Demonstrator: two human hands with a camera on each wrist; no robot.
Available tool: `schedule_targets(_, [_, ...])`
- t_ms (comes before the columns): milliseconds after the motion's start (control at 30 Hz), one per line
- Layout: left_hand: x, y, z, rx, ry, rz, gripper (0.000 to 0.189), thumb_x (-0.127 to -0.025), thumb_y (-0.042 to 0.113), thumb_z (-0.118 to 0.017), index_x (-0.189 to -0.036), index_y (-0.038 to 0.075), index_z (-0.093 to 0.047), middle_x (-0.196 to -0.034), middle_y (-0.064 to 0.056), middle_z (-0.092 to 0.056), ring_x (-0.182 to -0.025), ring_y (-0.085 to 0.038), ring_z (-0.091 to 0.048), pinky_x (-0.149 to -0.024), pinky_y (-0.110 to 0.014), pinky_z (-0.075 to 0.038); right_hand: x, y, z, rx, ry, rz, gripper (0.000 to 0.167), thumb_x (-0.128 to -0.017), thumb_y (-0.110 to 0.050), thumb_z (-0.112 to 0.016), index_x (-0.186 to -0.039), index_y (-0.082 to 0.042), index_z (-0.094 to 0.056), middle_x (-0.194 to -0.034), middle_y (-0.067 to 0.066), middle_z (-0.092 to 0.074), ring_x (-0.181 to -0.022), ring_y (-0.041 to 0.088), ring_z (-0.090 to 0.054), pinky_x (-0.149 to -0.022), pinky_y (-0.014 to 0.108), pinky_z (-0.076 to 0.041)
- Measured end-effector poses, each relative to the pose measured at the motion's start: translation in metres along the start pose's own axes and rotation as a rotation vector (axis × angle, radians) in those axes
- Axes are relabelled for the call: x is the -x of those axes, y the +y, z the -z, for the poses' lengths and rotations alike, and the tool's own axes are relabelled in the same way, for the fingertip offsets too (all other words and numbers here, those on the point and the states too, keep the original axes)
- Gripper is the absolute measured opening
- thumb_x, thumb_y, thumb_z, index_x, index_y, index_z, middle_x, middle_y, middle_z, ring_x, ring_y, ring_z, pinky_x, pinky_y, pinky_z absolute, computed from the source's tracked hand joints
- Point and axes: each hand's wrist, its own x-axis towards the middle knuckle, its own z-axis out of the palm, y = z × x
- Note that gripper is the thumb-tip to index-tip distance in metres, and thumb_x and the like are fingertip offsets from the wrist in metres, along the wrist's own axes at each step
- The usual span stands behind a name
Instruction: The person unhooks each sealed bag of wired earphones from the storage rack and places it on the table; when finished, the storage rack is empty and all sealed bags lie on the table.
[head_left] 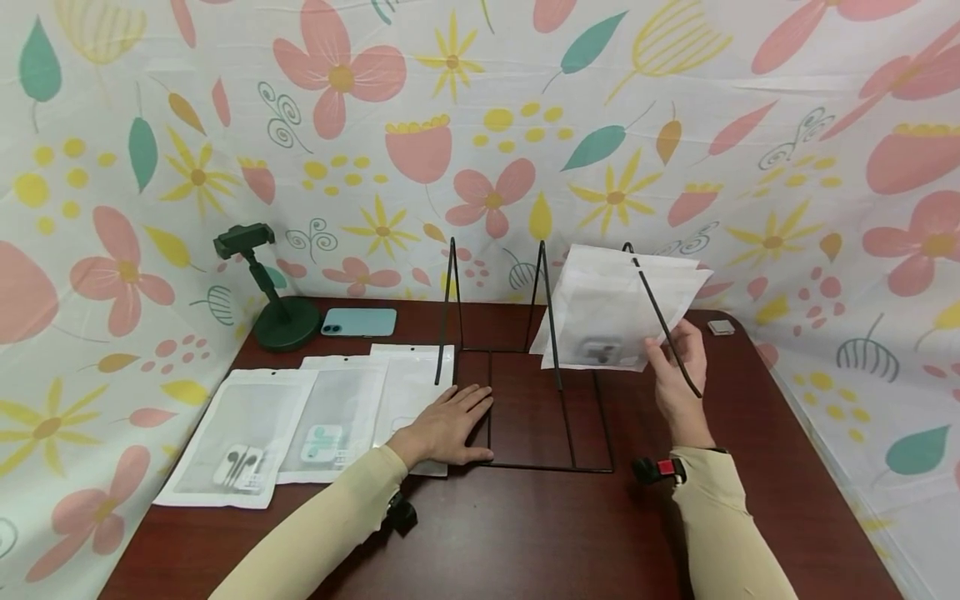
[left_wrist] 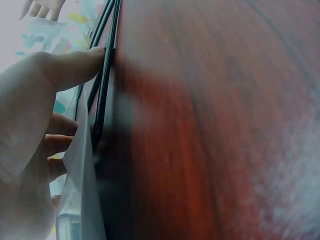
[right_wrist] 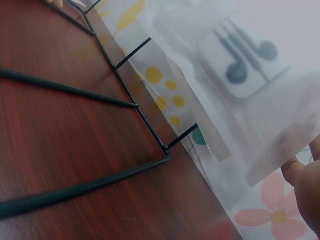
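A black wire rack [head_left: 547, 468] with upright loops stands on the table. Spread flat, my left hand [head_left: 448, 425] rests on the left side of its base, its thumb touching the wire [left_wrist: 102, 100] in the left wrist view. Thumb and fingers of my right hand [head_left: 681, 371] pinch the lower right edge of several white translucent pouches [head_left: 600, 292], raised at the rack's right part. Earphones in a clear case [right_wrist: 245, 60] show through the front one. The rack's right loop crosses before them in the head view. Under my left hand lies the edge of a white pouch [head_left: 412, 375].
Left of it, two more pouches overlap: one with pale green earphones [head_left: 324, 442], one with dark earphones [head_left: 238, 467]. Behind are a dark green phone stand [head_left: 285, 321] and a light blue phone [head_left: 358, 322]. A small pale square object [head_left: 721, 327] lies back right. Patterned cloth surrounds the table.
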Motion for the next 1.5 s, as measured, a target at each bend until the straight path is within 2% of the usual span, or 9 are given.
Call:
schedule_targets(167, [0.000,0.000,0.000,-0.003,0.004,0.000,0.092,-0.088,0.071,-0.049,-0.154,0.011,-0.028,-0.162,-0.004,-0.021,-0.150,-0.023,-0.018,-0.120,-0.047,-0.018,0.002,0.003,-0.002,0.018,0.036,-0.027,0.030,-0.087,0.010,-0.064,-0.115,-0.001,-0.062,-0.104,0.004,-0.059,-0.098,0.016,-0.053,-0.079,0.021,-0.049])
schedule_targets(333, [-0.001,0.000,0.000,-0.005,-0.003,0.006,0.092,-0.088,0.071,-0.049,-0.154,0.012,-0.027,-0.163,-0.003,-0.020,-0.150,-0.023,-0.018,-0.120,-0.047,-0.018,0.004,0.004,0.000,-0.002,0.053,-0.032,0.027,-0.089,0.011,-0.059,-0.115,0.001,-0.062,-0.100,0.004,-0.061,-0.091,0.014,-0.057,-0.076,0.022,-0.050])
schedule_targets(500, [-0.001,0.000,0.001,0.000,-0.010,0.008,0.092,-0.088,0.071,-0.049,-0.155,0.013,-0.026,-0.163,-0.003,-0.019,-0.150,-0.023,-0.017,-0.121,-0.047,-0.017,0.003,0.006,0.006,-0.077,0.053,0.011,0.024,-0.090,0.016,-0.054,-0.108,0.002,-0.062,-0.093,0.005,-0.062,-0.087,0.014,-0.058,-0.073,0.022,-0.049])
schedule_targets(667, [0.000,0.000,0.001,0.008,-0.009,0.012,0.092,-0.088,0.071,-0.050,-0.155,0.013,-0.026,-0.163,-0.003,-0.019,-0.150,-0.023,-0.017,-0.121,-0.047,-0.016,0.003,0.005,0.008,-0.164,0.033,0.035,0.019,-0.091,0.016,-0.052,-0.101,0.001,-0.059,-0.097,0.008,-0.061,-0.084,0.015,-0.056,-0.071,0.023,-0.048])
schedule_targets(1067, [0.000,0.000,0.001,0.011,-0.017,0.006,0.092,-0.088,0.070,-0.050,-0.155,0.012,-0.026,-0.163,-0.004,-0.018,-0.150,-0.024,-0.016,-0.120,-0.048,-0.017,0.020,-0.015,0.005,-0.308,0.061,0.040,0.022,-0.088,0.024,-0.048,-0.096,0.005,-0.057,-0.088,0.010,-0.061,-0.074,0.017,-0.053,-0.061,0.023,-0.045])
schedule_targets(1200, [0.001,0.000,0.003,0.005,-0.018,0.010,0.092,-0.088,0.070,-0.051,-0.154,0.012,-0.027,-0.163,-0.003,-0.020,-0.150,-0.023,-0.018,-0.120,-0.048,-0.018,0.026,-0.019,0.006,-0.311,0.073,0.013,0.023,-0.088,0.023,-0.050,-0.095,0.003,-0.057,-0.085,0.010,-0.060,-0.072,0.016,-0.052,-0.058,0.023,-0.044])
schedule_targets(1300, [0.001,0.000,0.003,0.006,-0.011,0.006,0.091,-0.088,0.070,-0.051,-0.154,0.011,-0.028,-0.162,-0.004,-0.021,-0.150,-0.024,-0.018,-0.120,-0.048,-0.018,0.030,-0.021,0.007,-0.270,0.078,0.016,0.023,-0.088,0.022,-0.052,-0.096,0.001,-0.058,-0.085,0.009,-0.061,-0.072,0.014,-0.055,-0.056,0.023,-0.044])
schedule_targets(1400, [0.001,0.001,0.003,0.011,-0.008,0.002,0.091,-0.088,0.069,-0.051,-0.154,0.011,-0.028,-0.162,-0.005,-0.021,-0.150,-0.024,-0.019,-0.120,-0.048,-0.019,0.032,-0.025,0.007,-0.313,0.058,0.034,0.024,-0.088,0.025,-0.048,-0.097,0.005,-0.057,-0.086,0.011,-0.062,-0.075,0.017,-0.056,-0.054,0.024,-0.043])
schedule_targets(1500, [0.000,0.001,0.003,0.010,-0.009,0.004,0.091,-0.088,0.070,-0.051,-0.154,0.011,-0.028,-0.162,-0.005,-0.021,-0.150,-0.024,-0.018,-0.120,-0.049,-0.019,0.034,-0.030,0.006,-0.350,0.022,0.047,0.027,-0.088,0.027,-0.042,-0.099,0.007,-0.056,-0.088,0.013,-0.063,-0.080,0.018,-0.059,-0.059,0.025,-0.047])
